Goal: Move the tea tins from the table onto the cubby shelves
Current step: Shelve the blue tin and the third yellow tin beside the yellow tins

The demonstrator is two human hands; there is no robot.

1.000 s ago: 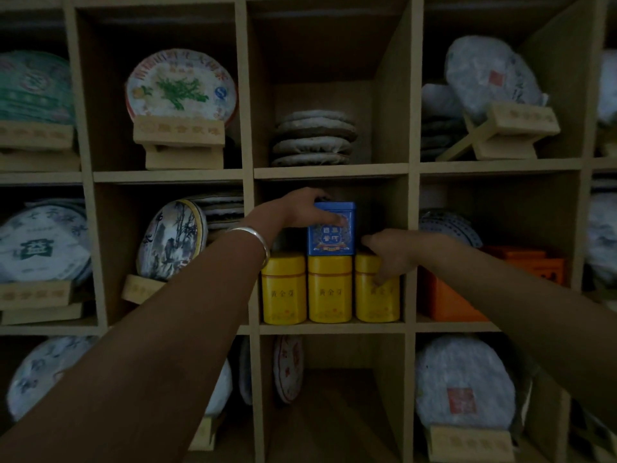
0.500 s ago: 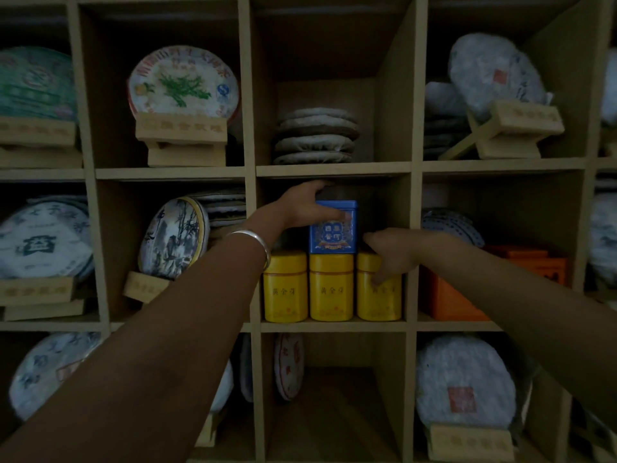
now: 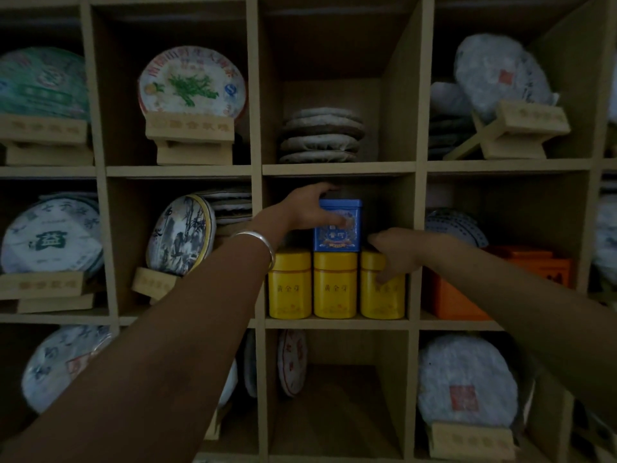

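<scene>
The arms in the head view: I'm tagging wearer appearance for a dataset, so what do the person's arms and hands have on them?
Both forearms are bare, with no sleeves in view and no gloves. The left hand has a plain, smooth silver bangle around its wrist. The right hand and its wrist show no jewellery or watch. The dim light hides finer marks.

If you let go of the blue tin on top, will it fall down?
Probably not. The square blue metal tea tin sits upright on the flat lid of the middle yellow tin, so it likely stays. A sideways push might slide it, since the lid looks smooth. The left hand holds it now.
</scene>
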